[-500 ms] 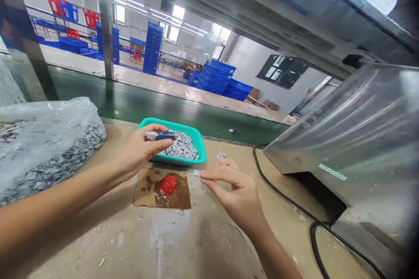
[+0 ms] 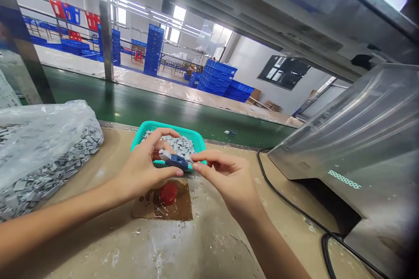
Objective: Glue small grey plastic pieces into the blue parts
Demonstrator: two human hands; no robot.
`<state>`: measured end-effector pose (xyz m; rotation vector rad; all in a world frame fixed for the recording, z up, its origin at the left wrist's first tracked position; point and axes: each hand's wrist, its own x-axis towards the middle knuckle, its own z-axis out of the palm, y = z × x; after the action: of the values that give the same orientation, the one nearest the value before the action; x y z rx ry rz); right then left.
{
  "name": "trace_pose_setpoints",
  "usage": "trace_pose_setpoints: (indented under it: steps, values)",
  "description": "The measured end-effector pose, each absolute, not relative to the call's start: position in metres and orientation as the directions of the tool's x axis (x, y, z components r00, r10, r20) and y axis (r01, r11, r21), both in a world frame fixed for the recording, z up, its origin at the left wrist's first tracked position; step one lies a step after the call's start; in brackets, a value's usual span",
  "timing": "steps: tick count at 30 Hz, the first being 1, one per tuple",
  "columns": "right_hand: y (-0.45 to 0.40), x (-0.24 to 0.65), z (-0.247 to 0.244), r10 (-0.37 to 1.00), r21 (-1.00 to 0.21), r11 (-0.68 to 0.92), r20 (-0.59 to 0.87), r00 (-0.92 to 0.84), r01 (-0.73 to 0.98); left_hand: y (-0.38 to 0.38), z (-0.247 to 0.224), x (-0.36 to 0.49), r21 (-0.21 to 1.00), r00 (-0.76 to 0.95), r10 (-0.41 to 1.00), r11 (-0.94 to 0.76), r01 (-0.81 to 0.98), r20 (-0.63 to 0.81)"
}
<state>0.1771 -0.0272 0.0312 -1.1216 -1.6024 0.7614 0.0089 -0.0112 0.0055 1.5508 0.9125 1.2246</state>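
My left hand (image 2: 147, 161) grips a small dark-blue plastic part (image 2: 176, 161) with a pale grey piece at its left end. Between the thumb and forefinger of my right hand (image 2: 229, 174) is a small light-grey plastic piece (image 2: 189, 158), held against the blue part's right end. Whether the two are joined I cannot tell. Behind the hands stands a turquoise basket (image 2: 200, 143) filled with similar grey pieces (image 2: 183, 144). Below them a red, wet-looking lump (image 2: 168, 193) sits on a brown square (image 2: 180, 211) on the worktop.
A clear plastic bag (image 2: 52, 117) of grey pieces lies at left. Beyond the worktop runs a green conveyor belt (image 2: 147, 107) with a small part (image 2: 230, 133) on it. At right are a black cable (image 2: 281, 189) and a metal housing (image 2: 353, 139). Blue crates (image 2: 216, 76) stand behind.
My right hand has moved left and up with the grey piece to the blue part. My left hand has lowered and shifted right, turning the blue part to slope down rightward.
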Motion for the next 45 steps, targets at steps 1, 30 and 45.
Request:
trace_pose_setpoints:
  steps: [1,30,45]
  values:
    - [-0.026,0.175,0.029,0.924,-0.869,0.378,0.375,-0.075,0.319,-0.011,0.006,0.009,0.953,0.228,0.928,-0.302,0.002,0.294]
    - [0.031,0.187,0.021,0.873,-0.831,0.472,0.394,-0.288,0.295,0.023,0.022,-0.005,0.728,0.123,0.980,0.199,-0.656,-0.157]
    - [0.091,0.185,-0.022,0.920,-0.342,0.391,0.175,-0.350,0.855,0.042,0.012,-0.029,0.829,0.325,0.942,0.246,-0.503,-0.082]
